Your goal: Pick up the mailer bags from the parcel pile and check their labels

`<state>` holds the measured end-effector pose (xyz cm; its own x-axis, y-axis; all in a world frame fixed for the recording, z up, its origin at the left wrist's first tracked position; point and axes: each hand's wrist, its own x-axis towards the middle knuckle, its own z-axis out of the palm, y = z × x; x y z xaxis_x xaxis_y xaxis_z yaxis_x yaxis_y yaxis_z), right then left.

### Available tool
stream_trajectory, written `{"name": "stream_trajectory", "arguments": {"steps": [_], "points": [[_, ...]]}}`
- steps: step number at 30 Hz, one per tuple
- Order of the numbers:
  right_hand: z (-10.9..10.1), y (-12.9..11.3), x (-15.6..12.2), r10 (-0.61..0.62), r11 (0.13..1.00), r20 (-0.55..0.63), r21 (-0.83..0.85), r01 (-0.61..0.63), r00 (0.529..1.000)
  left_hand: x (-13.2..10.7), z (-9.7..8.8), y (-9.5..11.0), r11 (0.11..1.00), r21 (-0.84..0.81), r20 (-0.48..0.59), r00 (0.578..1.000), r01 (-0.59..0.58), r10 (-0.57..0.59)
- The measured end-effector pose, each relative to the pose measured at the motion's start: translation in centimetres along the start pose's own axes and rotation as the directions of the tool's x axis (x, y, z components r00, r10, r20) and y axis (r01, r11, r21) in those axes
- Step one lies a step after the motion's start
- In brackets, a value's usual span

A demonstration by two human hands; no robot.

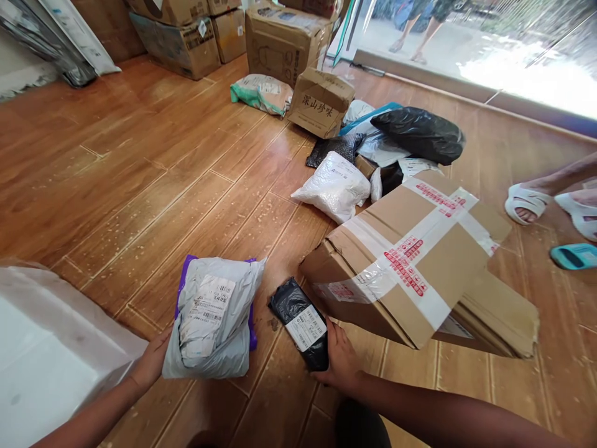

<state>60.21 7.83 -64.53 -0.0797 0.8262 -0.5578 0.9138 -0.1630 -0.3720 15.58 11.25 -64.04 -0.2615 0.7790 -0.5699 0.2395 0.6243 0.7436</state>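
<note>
My left hand point(153, 361) grips the left side of a grey plastic mailer point(228, 336) with a white shipping label; its fingertips are hidden behind the parcel. A purple bag point(252, 323) shows at the edges beneath the grey mailer. With my right hand point(342, 361) I clasp the lower right end of a small black parcel point(286, 302), which has a white barcode label facing up. To the right of that hand lies a large cardboard box point(448, 249) sealed with red-printed white tape.
Ahead lies a heap with a white bubble mailer point(336, 183) and a black bag point(420, 134). A lettered carton point(321, 102) and stacked boxes point(280, 46) stand behind. A white block point(51, 348) is at left. Another person's sandalled feet point(529, 202) are at right.
</note>
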Motion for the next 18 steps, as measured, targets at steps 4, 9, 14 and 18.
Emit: {"name": "stream_trajectory", "arguments": {"steps": [4,9,14,18], "points": [[-0.6,-0.5,0.2,0.01,1.0,0.037,0.004,-0.01,0.999,-0.2,0.3,0.5,0.997,-0.056,-0.015,0.998,0.053,-0.054],[-0.3,-0.6,0.2,0.035,0.999,0.06,-0.008,-0.034,0.998,-0.4,0.6,0.9,0.99,-0.092,0.026,0.994,0.107,-0.105],[0.8,0.3,0.3,0.054,0.999,0.079,0.0,-0.054,0.995,-0.5,1.1,0.6,0.999,0.003,-0.003,0.999,0.042,-0.042],[0.6,-0.4,0.5,0.057,0.996,0.072,0.071,-0.063,0.996,-1.3,2.2,1.2,0.995,0.096,-0.064,0.998,0.035,-0.029]]}}
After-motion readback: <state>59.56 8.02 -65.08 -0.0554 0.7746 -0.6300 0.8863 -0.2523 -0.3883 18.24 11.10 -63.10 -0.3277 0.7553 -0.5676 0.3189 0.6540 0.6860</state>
